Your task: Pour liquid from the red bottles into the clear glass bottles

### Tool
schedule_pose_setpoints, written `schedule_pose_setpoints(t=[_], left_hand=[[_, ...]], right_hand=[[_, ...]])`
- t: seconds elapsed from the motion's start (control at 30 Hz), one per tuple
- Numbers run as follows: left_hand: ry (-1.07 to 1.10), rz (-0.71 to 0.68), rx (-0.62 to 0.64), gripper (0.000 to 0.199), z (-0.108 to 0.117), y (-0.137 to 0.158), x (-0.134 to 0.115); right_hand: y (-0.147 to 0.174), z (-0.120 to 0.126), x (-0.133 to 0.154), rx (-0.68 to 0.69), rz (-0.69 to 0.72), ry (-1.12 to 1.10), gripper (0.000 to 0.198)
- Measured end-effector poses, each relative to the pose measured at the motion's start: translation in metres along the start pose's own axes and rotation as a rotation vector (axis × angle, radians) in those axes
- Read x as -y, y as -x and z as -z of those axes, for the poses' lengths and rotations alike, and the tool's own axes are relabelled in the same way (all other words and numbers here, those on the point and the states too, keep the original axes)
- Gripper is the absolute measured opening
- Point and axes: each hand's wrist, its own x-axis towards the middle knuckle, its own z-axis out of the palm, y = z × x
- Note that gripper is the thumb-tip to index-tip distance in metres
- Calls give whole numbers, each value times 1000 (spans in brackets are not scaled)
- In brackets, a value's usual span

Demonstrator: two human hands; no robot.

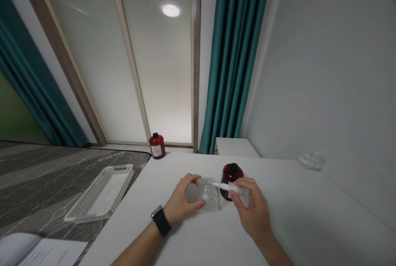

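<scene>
My left hand (187, 200) has its thumb and fingers closed around a small clear bottle (206, 189) over the white table. Between the fingertips of my right hand (252, 206) is a slim white pump head (227, 186), with a translucent end near the fingers. Its narrow tip points left and reaches the upper part of the bottle; I cannot tell whether it is inside. Just behind my right hand stands a dark red bottle (228, 172) with a black cap, partly covered by that hand.
Another red bottle (157, 150) with a white label stands at the table's far left corner. Left of the white table (185, 241) lie a white perforated basket (102, 196) and an open book (51, 251). A crumpled clear plastic piece (312, 161) sits by the right wall.
</scene>
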Motion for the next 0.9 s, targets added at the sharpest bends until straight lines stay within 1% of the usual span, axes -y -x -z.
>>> schedule_pose_setpoints(t=[0.07,0.2,0.4,0.53,0.6,0.73,0.8,0.9], left_hand=[[18,4,-4,53,-1,0,1],[1,8,4,56,-2,2,3],[22,3,-11,55,-2,0,4],[82,10,-54,53,1,-1,3],[94,17,-78,52,2,-1,3],[91,28,-88,51,2,-2,3],[92,29,-85,52,2,-3,3],[83,34,-70,52,2,-3,3]], right_hand=[[1,0,0,2,2,-7,8],[2,0,1,49,51,4,11],[0,1,5,36,97,40,7],[2,-3,2,127,72,71,4],[5,-5,-2,175,80,94,9],[11,-9,-6,242,106,154,26],[12,-8,-5,241,96,151,32],[10,-5,-1,181,21,115,36]])
